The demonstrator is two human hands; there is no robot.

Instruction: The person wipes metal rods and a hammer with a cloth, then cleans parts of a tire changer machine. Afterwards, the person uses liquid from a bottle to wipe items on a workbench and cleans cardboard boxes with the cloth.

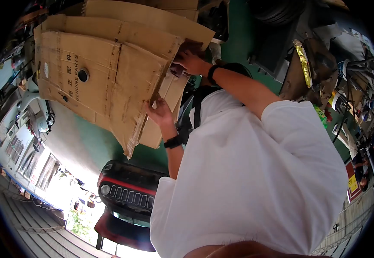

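A large flattened cardboard box (pixel 96 73) printed "GENUINE PARTS" fills the upper left of the head view. Its near edge is held by my left hand (pixel 160 114), the fingers bent around the rim. My right hand (pixel 191 63) is farther along that edge, its fingers curled beside a dark purplish item (pixel 177 70) in shadow. What exactly the right fingers grip is hard to make out. Another cardboard sheet (pixel 152 133) shows beneath the box, and a round dark object (pixel 83 75) sits against the printed face. Black bands circle both wrists.
A car front (pixel 127 189) with a slotted grille stands at the lower left, its hood raised. A white scooter (pixel 34 103) is at the left. At the upper right are a tyre (pixel 279 10), a gold foil strip (pixel 303 64) and cluttered hoses. The floor (pixel 240 30) is green.
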